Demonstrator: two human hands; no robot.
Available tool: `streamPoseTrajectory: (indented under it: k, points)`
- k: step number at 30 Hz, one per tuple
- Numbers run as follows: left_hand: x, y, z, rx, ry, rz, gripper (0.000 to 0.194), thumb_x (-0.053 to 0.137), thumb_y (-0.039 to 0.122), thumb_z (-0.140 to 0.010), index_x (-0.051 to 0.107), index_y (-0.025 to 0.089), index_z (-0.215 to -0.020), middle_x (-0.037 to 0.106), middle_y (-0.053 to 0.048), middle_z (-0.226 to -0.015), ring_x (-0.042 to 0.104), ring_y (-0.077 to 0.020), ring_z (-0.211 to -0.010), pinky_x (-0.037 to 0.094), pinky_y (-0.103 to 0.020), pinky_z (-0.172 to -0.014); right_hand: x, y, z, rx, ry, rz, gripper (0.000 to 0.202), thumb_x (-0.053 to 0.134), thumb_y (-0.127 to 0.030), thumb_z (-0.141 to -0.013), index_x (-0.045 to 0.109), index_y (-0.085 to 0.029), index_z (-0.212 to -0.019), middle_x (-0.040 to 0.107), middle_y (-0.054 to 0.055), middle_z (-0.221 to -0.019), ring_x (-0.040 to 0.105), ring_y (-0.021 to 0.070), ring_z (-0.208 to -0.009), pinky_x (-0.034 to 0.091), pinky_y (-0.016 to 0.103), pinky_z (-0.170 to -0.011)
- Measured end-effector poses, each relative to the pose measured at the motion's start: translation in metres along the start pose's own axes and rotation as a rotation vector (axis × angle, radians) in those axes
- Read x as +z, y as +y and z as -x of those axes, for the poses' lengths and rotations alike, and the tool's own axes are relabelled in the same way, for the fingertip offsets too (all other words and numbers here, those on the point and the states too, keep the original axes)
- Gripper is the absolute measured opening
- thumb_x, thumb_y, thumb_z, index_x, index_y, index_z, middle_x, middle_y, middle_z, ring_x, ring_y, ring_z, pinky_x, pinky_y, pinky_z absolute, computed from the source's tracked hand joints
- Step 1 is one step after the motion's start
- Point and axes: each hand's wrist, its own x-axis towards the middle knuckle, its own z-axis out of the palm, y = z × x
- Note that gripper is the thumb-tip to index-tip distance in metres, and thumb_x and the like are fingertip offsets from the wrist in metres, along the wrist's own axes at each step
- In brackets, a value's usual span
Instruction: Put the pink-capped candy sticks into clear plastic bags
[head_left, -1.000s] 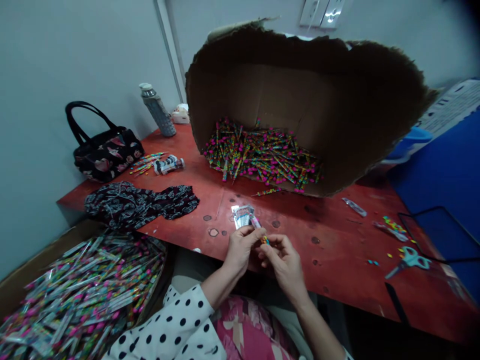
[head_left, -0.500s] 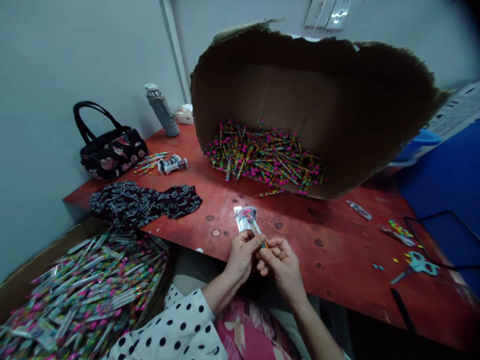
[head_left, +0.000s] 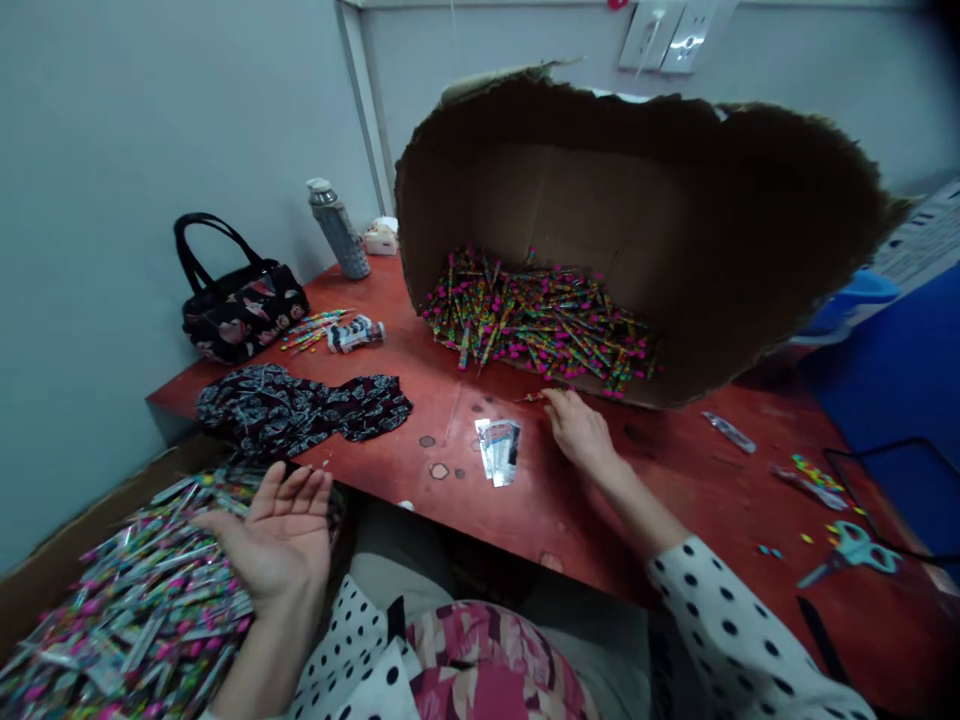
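My left hand (head_left: 289,540) is open, palm up, its fingers spread. It holds nothing and is over the edge of a carton (head_left: 97,505) full of colourful pencils in clear wrappers (head_left: 161,590). On the red table, my right hand (head_left: 577,430) reaches to the front of a big torn carton (head_left: 637,190). Its fingertips are closed on a thin multicoloured pencil (head_left: 532,398) lying there. Inside that carton is a heap of similar pencils with pink ends (head_left: 540,320). Flat silvery sleeves (head_left: 498,450) lie in a small stack left of my right forearm.
To the left are a black flowered handbag (head_left: 244,312), a flask (head_left: 341,232), a patterned cloth (head_left: 300,405) and a few loose pencils (head_left: 315,328). Scissors (head_left: 851,552), small coloured pieces (head_left: 814,470) and a clear packet (head_left: 729,432) lie at the right.
My hands have parted from working together over a wrapped pencil. The left has moved left, opened and empty; the right has reached forward to the loose pencil by the carton.
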Motion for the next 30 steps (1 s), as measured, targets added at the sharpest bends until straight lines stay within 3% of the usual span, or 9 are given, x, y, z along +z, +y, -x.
streamPoseTrajectory:
  k: [2,6,9,11,15,18,24,27,30]
  points:
    - [-0.002,-0.006,-0.002,0.025,-0.073,-0.134,0.049,0.049,0.064,-0.071,0.065,0.019,-0.081,0.065,-0.002,-0.074,0.062,-0.0167,-0.073,0.05,-0.034,-0.078,0.004,0.0,-0.024,0.095,-0.086,0.159,0.039,0.033,-0.041,-0.09,0.05,-0.025,-0.121,0.061,0.013,-0.108,0.06,0.0285,-0.094,0.042,0.039,-0.076]
    - [0.035,-0.048,0.022,0.238,-0.61,-0.698,0.028,0.062,0.041,-0.073,0.068,0.022,-0.093,0.063,-0.006,-0.095,0.058,-0.0191,-0.089,0.042,-0.032,-0.086,0.013,0.0,-0.035,0.212,-0.172,0.224,0.054,0.027,-0.055,-0.087,0.055,-0.016,-0.112,0.065,0.019,-0.095,0.06,0.0345,-0.091,0.042,0.045,-0.072]
    - [0.07,-0.084,0.04,0.502,-0.961,-0.955,0.036,0.063,0.036,-0.074,0.062,0.029,-0.11,0.059,-0.005,-0.102,0.053,-0.021,-0.096,0.038,-0.034,-0.09,0.01,0.013,-0.022,0.264,-0.149,0.23,0.042,0.039,-0.047,-0.085,0.055,-0.015,-0.107,0.065,0.019,-0.093,0.06,0.035,-0.089,0.042,0.045,-0.072]
    - [0.084,-0.104,0.046,0.649,-1.074,-1.101,0.038,0.063,0.035,-0.074,0.059,0.03,-0.112,0.057,-0.006,-0.106,0.05,-0.023,-0.1,0.036,-0.038,-0.09,0.007,0.025,-0.008,0.29,-0.112,0.186,0.034,0.044,-0.036,-0.082,0.052,-0.016,-0.109,0.064,0.017,-0.093,0.062,0.0308,-0.086,0.043,0.041,-0.072]
    - [0.09,-0.128,0.048,0.786,-1.085,-1.244,0.02,0.056,0.03,-0.08,0.065,0.028,-0.099,0.057,-0.007,-0.103,0.048,-0.0222,-0.097,0.037,-0.038,-0.085,0.011,0.037,0.023,0.304,-0.02,-0.456,0.043,0.047,-0.029,-0.076,0.042,-0.017,-0.116,0.06,0.003,-0.078,0.059,0.0165,-0.06,0.044,0.028,-0.055]
    - [0.087,-0.13,0.047,0.803,-1.052,-1.205,0.016,0.053,0.027,-0.083,0.067,0.026,-0.091,0.059,-0.007,-0.099,0.049,-0.0211,-0.095,0.038,-0.037,-0.084,0.022,0.024,0.042,0.378,-0.099,-1.004,0.032,0.056,-0.033,-0.069,0.05,-0.018,-0.096,0.046,-0.007,-0.058,0.042,0.0081,-0.04,0.027,0.017,-0.034]
    - [0.082,-0.116,0.059,0.791,-1.07,-0.978,0.024,0.05,0.027,-0.084,0.065,0.026,-0.103,0.061,-0.008,-0.102,0.05,-0.0218,-0.102,0.04,-0.039,-0.089,0.034,-0.017,0.05,0.431,-0.19,-1.333,0.034,0.067,-0.044,-0.064,0.044,-0.019,-0.071,0.038,-0.011,-0.042,0.023,0.0023,-0.03,0.011,0.014,-0.029]
    - [0.08,-0.11,0.066,0.529,-1.046,-0.829,0.03,0.056,0.033,-0.08,0.064,0.023,-0.107,0.063,-0.008,-0.102,0.054,-0.0215,-0.098,0.043,-0.037,-0.087,0.034,-0.022,0.044,0.403,-0.132,-1.454,0.038,0.074,-0.035,-0.058,0.041,-0.021,-0.07,0.037,-0.014,-0.039,0.021,0.002,-0.027,0.012,0.014,-0.027]
    - [0.08,-0.107,0.069,0.036,-0.997,-0.695,0.034,0.056,0.042,-0.078,0.067,0.018,-0.099,0.067,-0.007,-0.089,0.061,-0.0203,-0.082,0.05,-0.033,-0.074,0.033,-0.02,0.039,0.372,-0.127,-1.457,0.038,0.076,-0.03,-0.057,0.041,-0.022,-0.071,0.036,-0.014,-0.038,0.022,0.0024,-0.026,0.013,0.015,-0.027]
